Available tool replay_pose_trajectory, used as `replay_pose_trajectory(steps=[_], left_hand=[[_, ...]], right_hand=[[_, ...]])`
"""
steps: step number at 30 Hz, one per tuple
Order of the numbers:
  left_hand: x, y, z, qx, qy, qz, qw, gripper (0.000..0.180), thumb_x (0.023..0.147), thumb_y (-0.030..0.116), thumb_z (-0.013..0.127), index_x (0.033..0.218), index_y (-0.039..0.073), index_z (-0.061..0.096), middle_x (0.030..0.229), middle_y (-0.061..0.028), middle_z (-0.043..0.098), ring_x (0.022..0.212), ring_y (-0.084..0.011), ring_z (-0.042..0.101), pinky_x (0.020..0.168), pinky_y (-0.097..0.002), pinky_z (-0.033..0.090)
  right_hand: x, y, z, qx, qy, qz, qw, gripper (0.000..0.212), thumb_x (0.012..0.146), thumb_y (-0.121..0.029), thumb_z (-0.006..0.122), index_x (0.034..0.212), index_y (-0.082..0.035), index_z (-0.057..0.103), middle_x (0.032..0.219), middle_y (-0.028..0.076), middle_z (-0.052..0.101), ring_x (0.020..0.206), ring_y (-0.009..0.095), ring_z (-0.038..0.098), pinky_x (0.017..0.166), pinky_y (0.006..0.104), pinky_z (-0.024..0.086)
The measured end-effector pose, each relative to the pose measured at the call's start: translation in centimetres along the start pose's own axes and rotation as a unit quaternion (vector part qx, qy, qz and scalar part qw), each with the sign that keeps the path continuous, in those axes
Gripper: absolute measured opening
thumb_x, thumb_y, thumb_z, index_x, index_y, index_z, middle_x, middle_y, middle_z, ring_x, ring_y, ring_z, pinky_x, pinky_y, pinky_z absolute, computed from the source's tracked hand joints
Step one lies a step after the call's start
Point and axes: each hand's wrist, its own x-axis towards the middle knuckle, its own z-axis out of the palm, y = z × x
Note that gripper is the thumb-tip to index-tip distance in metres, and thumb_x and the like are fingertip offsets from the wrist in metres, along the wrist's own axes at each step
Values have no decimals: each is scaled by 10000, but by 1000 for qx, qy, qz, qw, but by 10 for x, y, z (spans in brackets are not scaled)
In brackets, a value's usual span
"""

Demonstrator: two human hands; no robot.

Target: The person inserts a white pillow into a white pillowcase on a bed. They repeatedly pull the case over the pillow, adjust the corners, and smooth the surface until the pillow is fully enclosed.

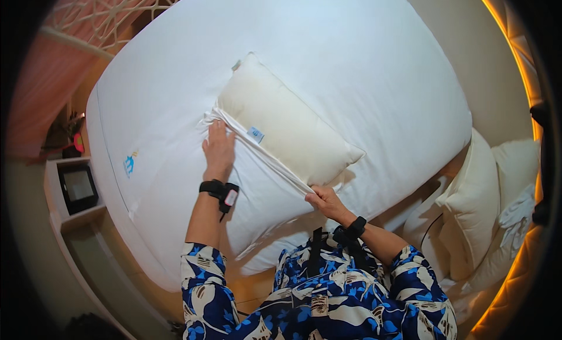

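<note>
Fingers (218, 135) of the left hand (219, 153) are lying flat on the white pillowcase (257, 188); right hand (328, 202) fingers are pinching its opening around the cream pillow (287, 126) on the smooth white bed (363, 65).

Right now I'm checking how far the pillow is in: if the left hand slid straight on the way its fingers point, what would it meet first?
The left hand points at the pillowcase opening; it would likely meet the cream pillow first.

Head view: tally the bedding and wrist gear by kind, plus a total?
Cream pillow going into a case on the bed: 1
White pillowcase, under left hand, edge gripped by right hand: 1
Spare pillows beside the bed, as far as visible: 2
Black wristbands: 2
Total: 6
</note>
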Motion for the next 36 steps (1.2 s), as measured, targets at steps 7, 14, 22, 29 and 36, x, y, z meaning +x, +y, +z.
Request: replay_pose_trajectory(steps=[7,14,22,29,36], left_hand=[[49,-15,-26,8,53,167,984,239,874,48,459,1064,2,597,1014,-158,627,943,-286,588,817,-354,468],[74,-30,-19,-79,-139,-66,985,307,771,-97,438,965,58,619,729,-57,567,648,-139,525,549,-283,411],[85,-14,-35,-209,-153,-56,964,146,768,-33,454,839,35,562,603,12,486,500,-80,431,456,-239,353],[60,19,-52,-332,-225,-99,911,84,725,32,461,771,32,531,635,25,455,587,-47,399,521,-196,311],[51,2,-24,-279,-198,-46,939,208,783,173,479,793,5,600,670,33,479,641,-78,408,575,-240,359]], right_hand=[[-40,2,-8,30,-28,-19,999,277,863,-228,603,726,7,553,550,55,452,527,110,408,492,283,343],[-37,28,-22,21,-34,-5,999,249,810,-229,646,773,10,586,632,103,552,579,196,522,548,308,411],[-23,88,-39,-257,-62,-82,961,359,691,-216,645,1002,-37,643,1002,190,622,999,356,557,927,419,411],[-9,115,-40,-178,106,-87,974,281,741,-114,603,1009,-38,642,1033,196,622,1029,359,548,915,415,440],[32,94,-39,-156,127,-112,973,291,745,-109,603,1026,-40,636,1041,195,619,1030,357,549,916,414,438]])
